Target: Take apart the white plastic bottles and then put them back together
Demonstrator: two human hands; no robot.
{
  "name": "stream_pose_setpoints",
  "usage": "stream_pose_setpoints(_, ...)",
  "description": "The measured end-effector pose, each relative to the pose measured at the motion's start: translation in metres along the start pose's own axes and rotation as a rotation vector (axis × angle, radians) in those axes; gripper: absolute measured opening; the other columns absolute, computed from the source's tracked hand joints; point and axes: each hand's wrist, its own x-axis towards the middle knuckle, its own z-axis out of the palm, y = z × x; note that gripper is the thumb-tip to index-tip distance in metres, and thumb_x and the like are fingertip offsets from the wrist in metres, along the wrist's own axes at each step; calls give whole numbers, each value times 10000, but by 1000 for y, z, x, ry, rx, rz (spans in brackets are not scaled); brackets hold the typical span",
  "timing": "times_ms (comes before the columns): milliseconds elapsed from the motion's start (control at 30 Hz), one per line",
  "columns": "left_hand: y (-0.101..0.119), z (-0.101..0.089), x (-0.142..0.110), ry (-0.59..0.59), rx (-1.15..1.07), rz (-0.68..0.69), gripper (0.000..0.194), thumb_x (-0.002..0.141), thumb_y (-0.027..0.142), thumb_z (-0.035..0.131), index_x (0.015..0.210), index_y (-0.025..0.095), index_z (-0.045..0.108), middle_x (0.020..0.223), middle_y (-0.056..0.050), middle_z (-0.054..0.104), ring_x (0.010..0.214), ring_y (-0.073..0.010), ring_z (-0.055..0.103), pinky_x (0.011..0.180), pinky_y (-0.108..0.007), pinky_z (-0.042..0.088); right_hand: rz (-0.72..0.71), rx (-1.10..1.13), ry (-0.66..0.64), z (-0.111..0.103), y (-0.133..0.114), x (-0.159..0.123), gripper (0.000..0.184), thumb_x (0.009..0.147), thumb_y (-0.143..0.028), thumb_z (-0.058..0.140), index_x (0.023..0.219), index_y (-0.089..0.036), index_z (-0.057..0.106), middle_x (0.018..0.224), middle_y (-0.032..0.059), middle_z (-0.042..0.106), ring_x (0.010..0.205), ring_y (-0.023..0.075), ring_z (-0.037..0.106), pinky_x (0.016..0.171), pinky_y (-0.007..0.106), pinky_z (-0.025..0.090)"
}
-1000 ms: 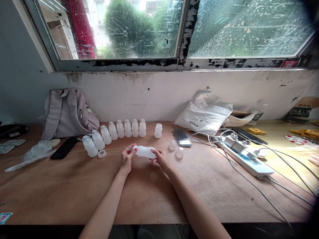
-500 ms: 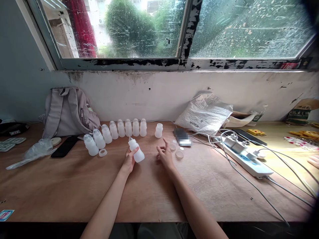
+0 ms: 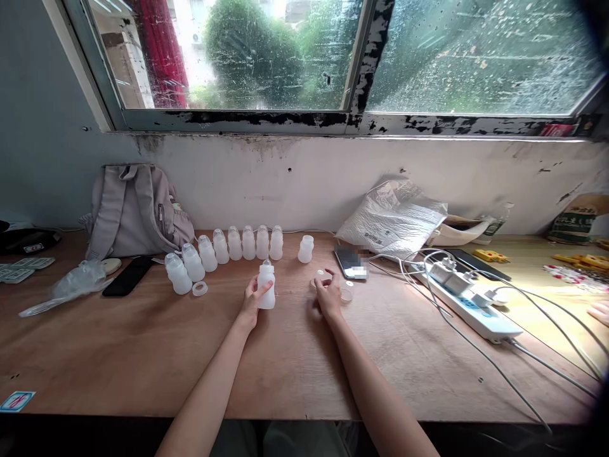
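Observation:
My left hand point(image 3: 251, 301) is wrapped round a frosted white baby bottle point(image 3: 267, 293), which stands upright with a pale teat on top. My right hand point(image 3: 328, 293) reaches to the clear round caps, its fingers bent and spread. One clear cap point(image 3: 314, 280) lies at its fingertips, partly covered by them, and another clear cap point(image 3: 347, 294) lies just right of the hand. Several capped bottles point(image 3: 207, 255) stand in a curved row to the back left. A bottle without a teat point(image 3: 306, 249) stands alone behind my hands. Beside the row lies a white ring point(image 3: 200, 289).
A grey backpack point(image 3: 136, 209), a black phone point(image 3: 127, 277) and a plastic bag point(image 3: 78, 284) are on the left. To the right are another phone point(image 3: 351, 261), a silver padded bag point(image 3: 392, 219) and a white power strip point(image 3: 469, 301) with trailing cables.
My right hand has let go of the bottle and moved right to the clear caps. In my left hand the bottle has turned from lying sideways to upright.

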Motion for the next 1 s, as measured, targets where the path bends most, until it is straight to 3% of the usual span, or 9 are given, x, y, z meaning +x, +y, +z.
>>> stream_pose_setpoints(100, 0, 0, 1, 8, 42, 43, 365, 568, 342, 696, 881, 185, 592, 836, -30, 597, 683, -130, 547, 558, -206, 379, -154, -264, 94, 0, 0, 0, 528, 700, -378, 481, 1186, -184, 408, 747, 23, 497, 725, 187, 523, 715, 324, 399)
stream_pose_setpoints(200, -4, 1, 2, 14, 87, 71, 437, 534, 307, 721, 929, 181, 585, 867, -55, 613, 730, -158, 562, 610, -231, 404, -209, -344, 13, 3, 3, 0, 420, 695, -396, 498, 1076, -220, 509, 878, 47, 476, 770, 184, 519, 759, 338, 385)
stream_pose_setpoints(333, -11, -1, 5, -31, 255, 134, 427, 491, 252, 743, 889, 176, 607, 842, -69, 632, 783, -195, 573, 679, -265, 418, -188, -92, 27, 6, 4, 0, 376, 673, -440, 527, 972, -212, 528, 913, 46, 493, 656, 140, 519, 658, 305, 429)
stream_pose_setpoints(467, -18, -4, 8, -93, 412, 208, 372, 482, 236, 744, 837, 183, 645, 847, -64, 640, 815, -210, 570, 723, -276, 410, -16, 401, -3, 5, -2, 1, 454, 644, -515, 544, 965, -198, 488, 815, 23, 530, 590, 121, 522, 453, 223, 410)
stream_pose_setpoints(533, -20, -5, 10, -90, 444, 213, 378, 479, 239, 746, 842, 185, 651, 849, -63, 642, 817, -214, 570, 733, -281, 408, 34, 522, -43, 4, -7, -1, 442, 627, -501, 577, 934, -192, 504, 784, 9, 521, 555, 99, 507, 418, 201, 391)
stream_pose_setpoints(767, -18, -5, 10, -110, 496, 196, 397, 491, 262, 745, 873, 194, 661, 878, -59, 650, 847, -227, 569, 739, -284, 417, -15, 516, -272, 11, -14, -13, 367, 653, -434, 599, 917, -186, 545, 754, 4, 524, 565, 85, 488, 400, 177, 384)
stream_pose_setpoints(1000, -14, -3, 6, -161, 544, 184, 426, 503, 294, 740, 908, 191, 657, 903, -59, 655, 860, -230, 575, 759, -294, 426, -69, 407, -287, 14, -13, -15, 321, 640, -439, 611, 809, -175, 541, 720, 7, 537, 567, 101, 501, 379, 186, 390)
